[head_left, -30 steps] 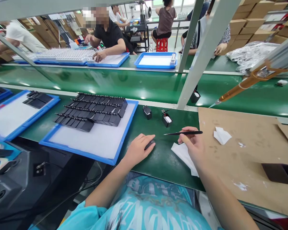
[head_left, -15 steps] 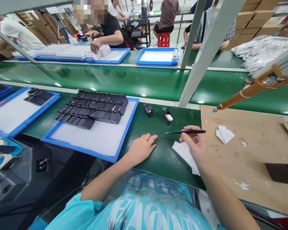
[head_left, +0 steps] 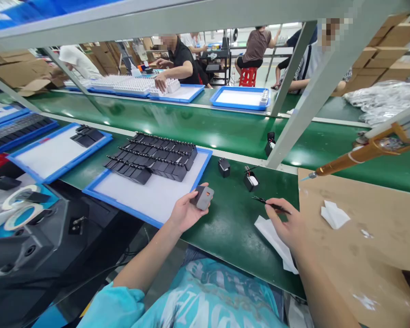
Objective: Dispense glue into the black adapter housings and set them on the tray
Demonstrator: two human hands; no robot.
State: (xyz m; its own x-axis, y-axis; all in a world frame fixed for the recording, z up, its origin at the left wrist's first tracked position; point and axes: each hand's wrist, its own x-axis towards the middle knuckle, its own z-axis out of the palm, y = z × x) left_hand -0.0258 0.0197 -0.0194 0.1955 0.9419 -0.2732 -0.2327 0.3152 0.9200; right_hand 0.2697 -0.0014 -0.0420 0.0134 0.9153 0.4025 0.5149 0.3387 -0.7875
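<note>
My left hand (head_left: 187, 213) holds a small black housing (head_left: 203, 197) above the green table, near the right edge of a blue tray (head_left: 150, 220). Rows of black housings (head_left: 157, 155) fill the back of that tray. Between the thumb and fingers of my right hand (head_left: 287, 223) are black tweezers (head_left: 271, 205), their tips pointing left. Beyond the tweezers sits an opened housing (head_left: 251, 181) with wires and a white part inside. A closed black housing (head_left: 223, 167) stands to its left. White tissue (head_left: 276, 243) lies by my right wrist.
An orange-brown dispenser (head_left: 348, 157) hangs over brown cardboard (head_left: 348, 191) at the right. A slanted metal post (head_left: 294, 123) rises behind the table. Another opened housing (head_left: 270, 143) is on the green belt (head_left: 191, 123). Co-workers sit beyond it.
My left hand has lifted from the table and turned, now holding a housing. The tweezers in my right hand have tilted. The view has shifted, and another opened housing shows on the belt.
</note>
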